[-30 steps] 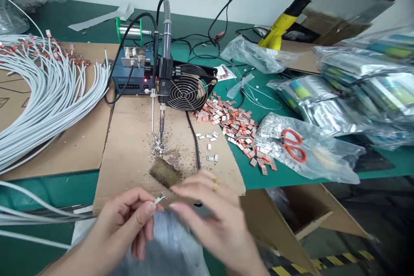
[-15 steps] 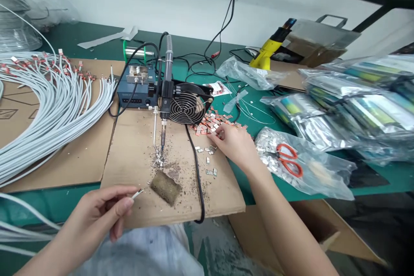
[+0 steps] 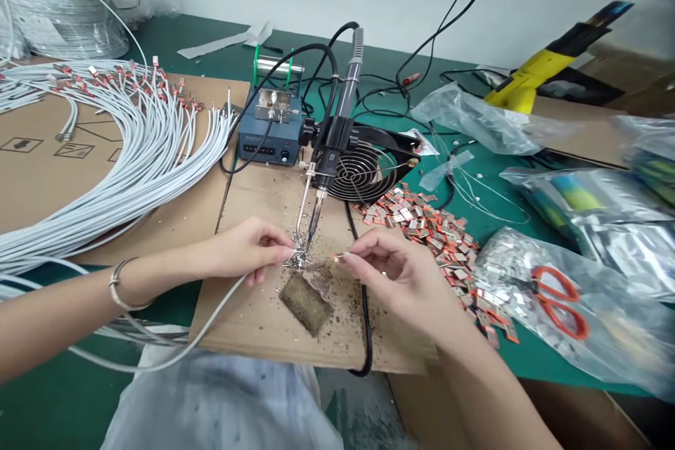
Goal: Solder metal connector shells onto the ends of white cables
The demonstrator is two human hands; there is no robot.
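Observation:
My left hand [image 3: 240, 249] pinches a light grey cable [image 3: 214, 320] close to its end, beside the tip of the soldering iron [image 3: 331, 151]. The iron is clamped in a stand, pointing down over a patch of solder bits [image 3: 295, 261]. From the left fingers the cable loops down and away to the left. My right hand [image 3: 403, 274] pinches a small metal-and-orange connector piece [image 3: 337, 257] between thumb and forefinger, just right of the iron tip. Below the tip lies a brown sponge [image 3: 306, 304] on the cardboard [image 3: 247, 323].
Many similar orange-and-metal pieces [image 3: 443, 232] are heaped at right. Beyond them are a plastic bag [image 3: 506, 260] and orange-handled scissors [image 3: 559, 299]. A fan [image 3: 363, 172], a blue soldering station [image 3: 266, 137] and a solder spool [image 3: 277, 65] stand behind. Bundled cables [image 3: 142, 155] spread at left.
My left hand has moved up and right, bringing the cable end to the iron tip. My right hand has come away from the pile with one small piece. The view has shifted left.

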